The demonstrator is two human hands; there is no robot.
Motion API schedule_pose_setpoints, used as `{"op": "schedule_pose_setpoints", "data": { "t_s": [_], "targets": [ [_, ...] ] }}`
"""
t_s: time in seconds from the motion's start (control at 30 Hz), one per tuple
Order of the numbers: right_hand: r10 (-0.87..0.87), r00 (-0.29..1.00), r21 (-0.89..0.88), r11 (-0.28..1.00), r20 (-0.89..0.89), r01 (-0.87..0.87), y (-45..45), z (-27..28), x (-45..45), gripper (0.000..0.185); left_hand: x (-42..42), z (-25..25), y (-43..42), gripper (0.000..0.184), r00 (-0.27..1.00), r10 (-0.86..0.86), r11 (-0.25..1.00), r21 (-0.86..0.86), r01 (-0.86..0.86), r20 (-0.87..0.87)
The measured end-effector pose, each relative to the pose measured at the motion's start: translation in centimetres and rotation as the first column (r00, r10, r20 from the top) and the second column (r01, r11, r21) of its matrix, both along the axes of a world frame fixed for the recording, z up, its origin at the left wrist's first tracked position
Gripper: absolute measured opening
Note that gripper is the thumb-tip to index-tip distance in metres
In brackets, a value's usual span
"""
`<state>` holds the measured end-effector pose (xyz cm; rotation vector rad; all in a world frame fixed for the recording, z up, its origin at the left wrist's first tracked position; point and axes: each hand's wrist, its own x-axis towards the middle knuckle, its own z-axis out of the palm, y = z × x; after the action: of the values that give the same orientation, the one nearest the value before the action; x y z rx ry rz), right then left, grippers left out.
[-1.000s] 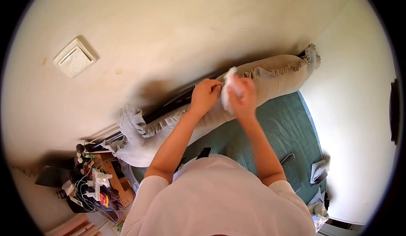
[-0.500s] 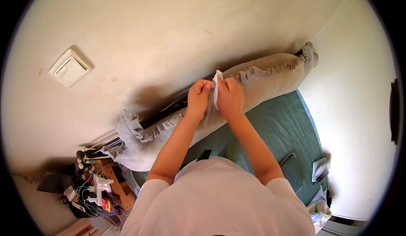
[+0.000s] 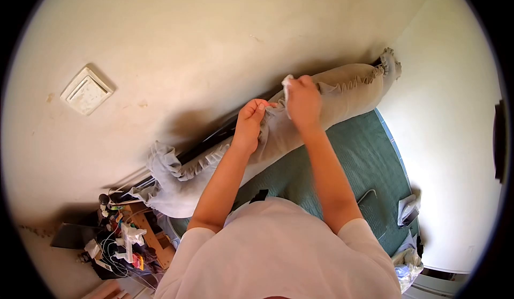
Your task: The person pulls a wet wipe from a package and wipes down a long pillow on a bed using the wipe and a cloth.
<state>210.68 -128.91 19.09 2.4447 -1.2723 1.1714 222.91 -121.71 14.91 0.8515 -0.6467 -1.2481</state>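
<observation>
A long grey-beige padded cover (image 3: 342, 98) with a ruffled edge lies over the dark headboard (image 3: 214, 136) along the wall. My left hand (image 3: 250, 123) pinches the ruffled edge of this cover near its middle, the index finger stretched to the right. Just right of it and slightly higher, my right hand (image 3: 304, 102) is closed on a crumpled white cloth (image 3: 287, 87), part of which sticks out on its left side. The two hands are apart.
Below the cover lies a green quilted mattress (image 3: 342, 154). A cluttered wooden table (image 3: 144, 229) with cables and small items stands at the lower left. A light switch (image 3: 87, 91) is on the wall. Plastic bags (image 3: 408, 267) lie at the lower right.
My right hand, with the white cloth, has moved up and right, away from my left hand. My left hand stays at the ruffled edge. The view has shifted slightly.
</observation>
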Motion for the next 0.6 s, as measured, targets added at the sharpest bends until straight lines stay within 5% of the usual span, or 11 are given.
{"op": "schedule_pose_setpoints", "data": {
  "t_s": [0.07,0.17,0.27,0.3,0.33,0.4,0.43,0.5,0.57,0.6],
  "targets": [
    [0.05,0.988,-0.054,0.998,0.146,-0.043,0.4,0.4,-0.9,0.01,0.5,0.6,-0.6,0.017,0.999,0.019,0.999,-0.045,-0.021,-0.028],
    [0.262,0.965,-0.073,0.963,0.002,-0.261,4.2,-1.7,0.6,0.014,1.0,-0.1,-0.5,0.017,0.998,-0.047,0.997,0.068,0.049,-0.037],
    [0.084,0.993,0.109,0.99,0.087,-0.093,2.2,-2.0,2.3,0.019,1.4,-1.6,-1.1,0.02,0.991,-0.08,0.993,0.08,0.089,-0.105],
    [0.031,0.998,0.012,0.999,0.05,-0.032,0.3,-1.3,1.6,0.02,1.3,-0.9,-0.8,0.02,0.991,-0.086,0.992,0.08,0.094,-0.101],
    [-0.035,0.999,-0.079,0.996,0.02,0.037,-0.9,-0.6,0.0,0.021,1.1,-0.2,-0.1,0.02,0.996,-0.085,0.994,0.065,0.084,0.012],
    [0.041,0.932,-0.163,0.986,0.36,0.02,-1.9,1.6,-2.6,0.024,1.4,0.7,-0.4,0.02,0.99,-0.078,0.997,0.033,0.074,0.117],
    [0.04,0.933,-0.164,0.986,0.357,0.021,-2.0,1.7,-4.1,0.024,1.7,0.9,-0.7,0.019,0.958,-0.008,1.0,-0.009,0.01,0.286],
    [-0.074,0.825,0.061,0.997,0.56,0.048,-0.9,1.5,-6.8,0.027,1.4,1.5,-1.2,0.02,0.894,0.068,0.997,-0.065,-0.044,0.442],
    [-0.045,0.882,0.014,0.999,0.468,0.044,0.5,0.3,-6.9,0.028,0.5,2.1,-1.7,0.02,0.374,0.236,0.966,-0.258,0.009,0.897],
    [-0.014,0.928,-0.033,0.999,0.371,0.029,1.0,-0.3,-6.4,0.028,0.0,2.1,-2.1,0.02,0.373,0.236,0.965,-0.26,0.016,0.897]
  ]
}}
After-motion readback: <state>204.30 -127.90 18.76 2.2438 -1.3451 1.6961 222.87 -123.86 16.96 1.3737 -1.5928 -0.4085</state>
